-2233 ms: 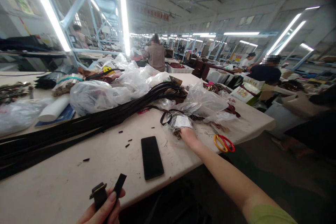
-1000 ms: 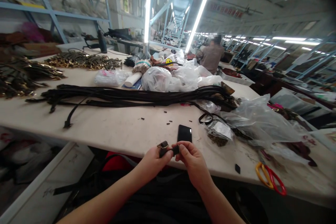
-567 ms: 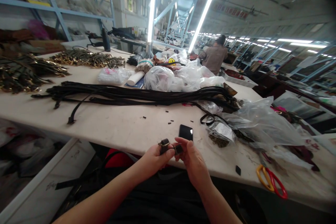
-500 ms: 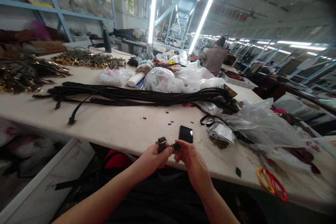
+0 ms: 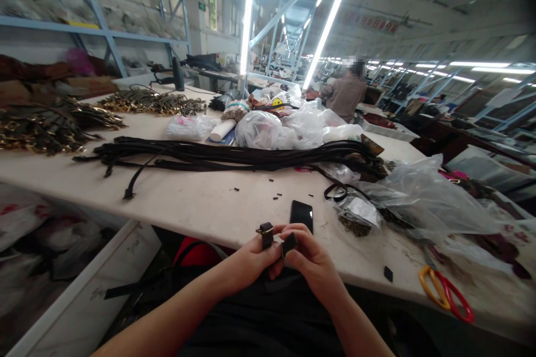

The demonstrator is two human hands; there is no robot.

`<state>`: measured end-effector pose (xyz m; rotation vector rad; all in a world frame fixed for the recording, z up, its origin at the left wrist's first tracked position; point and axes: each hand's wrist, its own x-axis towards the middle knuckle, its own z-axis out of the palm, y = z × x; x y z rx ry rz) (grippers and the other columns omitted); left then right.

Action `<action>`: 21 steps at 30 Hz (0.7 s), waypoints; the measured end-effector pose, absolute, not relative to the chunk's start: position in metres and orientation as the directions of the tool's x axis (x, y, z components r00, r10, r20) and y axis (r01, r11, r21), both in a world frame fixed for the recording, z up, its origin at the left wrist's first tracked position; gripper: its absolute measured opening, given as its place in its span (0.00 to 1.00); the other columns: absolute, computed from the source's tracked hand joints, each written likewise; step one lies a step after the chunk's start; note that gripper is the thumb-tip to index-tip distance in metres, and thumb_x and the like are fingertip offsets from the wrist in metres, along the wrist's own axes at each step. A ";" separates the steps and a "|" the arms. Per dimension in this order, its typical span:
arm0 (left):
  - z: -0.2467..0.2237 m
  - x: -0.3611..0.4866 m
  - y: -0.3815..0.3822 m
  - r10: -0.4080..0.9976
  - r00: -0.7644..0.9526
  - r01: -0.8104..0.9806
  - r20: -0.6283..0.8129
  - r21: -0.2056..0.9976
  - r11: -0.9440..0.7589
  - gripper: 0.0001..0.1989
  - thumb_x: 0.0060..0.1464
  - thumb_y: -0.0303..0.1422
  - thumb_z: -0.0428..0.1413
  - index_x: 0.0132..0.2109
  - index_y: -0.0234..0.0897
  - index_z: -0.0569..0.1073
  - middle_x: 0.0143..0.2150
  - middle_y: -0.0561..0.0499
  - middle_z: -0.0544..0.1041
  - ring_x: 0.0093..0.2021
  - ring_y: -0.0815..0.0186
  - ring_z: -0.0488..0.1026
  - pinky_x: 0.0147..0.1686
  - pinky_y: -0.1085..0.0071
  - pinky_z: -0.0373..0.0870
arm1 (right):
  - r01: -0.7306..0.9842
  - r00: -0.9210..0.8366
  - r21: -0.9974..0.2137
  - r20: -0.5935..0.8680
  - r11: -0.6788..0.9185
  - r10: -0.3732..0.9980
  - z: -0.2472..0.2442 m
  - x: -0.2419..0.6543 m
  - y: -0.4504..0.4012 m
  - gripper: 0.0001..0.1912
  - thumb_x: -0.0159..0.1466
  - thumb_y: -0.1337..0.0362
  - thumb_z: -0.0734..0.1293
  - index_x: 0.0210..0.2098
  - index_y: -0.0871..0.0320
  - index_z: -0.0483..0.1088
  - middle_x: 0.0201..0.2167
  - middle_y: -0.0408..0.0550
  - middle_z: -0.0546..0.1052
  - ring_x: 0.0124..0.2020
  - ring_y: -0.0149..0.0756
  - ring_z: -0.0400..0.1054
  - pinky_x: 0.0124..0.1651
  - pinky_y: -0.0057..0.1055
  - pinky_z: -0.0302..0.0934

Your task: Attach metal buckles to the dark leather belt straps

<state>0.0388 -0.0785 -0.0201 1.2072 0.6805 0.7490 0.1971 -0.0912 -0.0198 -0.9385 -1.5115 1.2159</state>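
Observation:
Near the table's front edge, my left hand (image 5: 260,257) is closed on a dark strap (image 5: 267,239) with a gold-coloured buckle that stands up above the fingers. Close on its right, my right hand (image 5: 307,254) pinches a dark strap end (image 5: 288,244) between thumb and fingers. Whether the two dark pieces are one strap is hidden by the fingers. A black phone (image 5: 301,216) lies on the table just behind my right hand. Several small black scraps lie farther back on the tabletop.
Long black straps (image 5: 234,157) stretch across the table (image 5: 201,201). Piles of buckled straps (image 5: 50,122) lie at the left, plastic bags (image 5: 427,195) at the right. Scissors (image 5: 446,293) with red and yellow handles rest at the front right edge. A person (image 5: 345,95) is farther back.
My right thumb and fingers have closed round the dark strap end, which is now turned more upright. The whole view has shifted slightly, with the table items appearing farther right.

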 end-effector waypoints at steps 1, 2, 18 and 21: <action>-0.019 0.038 -0.079 0.811 0.582 -0.140 -0.069 0.973 0.184 0.29 0.55 0.45 0.49 0.58 0.31 0.57 0.25 0.54 0.65 0.26 0.69 0.62 0.29 0.71 0.61 | -0.054 -0.287 -0.986 0.167 0.158 0.943 -0.020 0.197 -0.091 0.08 0.58 0.61 0.65 0.39 0.48 0.71 0.45 0.46 0.65 0.43 0.38 0.65 0.45 0.34 0.63; -0.019 0.037 -0.080 0.815 0.575 -0.145 -0.072 0.971 0.188 0.29 0.55 0.45 0.49 0.59 0.32 0.56 0.25 0.54 0.65 0.26 0.69 0.63 0.29 0.71 0.61 | -0.101 -0.315 -0.989 0.139 0.113 0.939 -0.020 0.197 -0.091 0.08 0.58 0.61 0.66 0.38 0.49 0.70 0.45 0.46 0.64 0.39 0.37 0.67 0.42 0.34 0.65; 0.031 0.041 -0.071 0.872 0.449 0.451 0.196 0.792 -0.411 0.20 0.59 0.32 0.43 0.57 0.37 0.62 0.37 0.48 0.75 0.36 0.63 0.71 0.41 0.67 0.65 | -0.117 -0.326 -0.993 0.007 -0.033 0.945 0.039 0.207 -0.090 0.15 0.59 0.50 0.62 0.32 0.57 0.63 0.17 0.37 0.62 0.17 0.24 0.53 0.21 0.22 0.49; 0.030 0.044 -0.069 0.871 0.429 0.527 0.238 0.717 -0.456 0.22 0.55 0.27 0.43 0.57 0.39 0.62 0.51 0.46 0.71 0.50 0.60 0.68 0.49 0.67 0.62 | -0.040 -0.356 -0.997 -0.045 -0.063 0.933 0.032 0.198 -0.091 0.19 0.58 0.47 0.62 0.30 0.58 0.62 0.17 0.36 0.60 0.16 0.21 0.48 0.18 0.21 0.42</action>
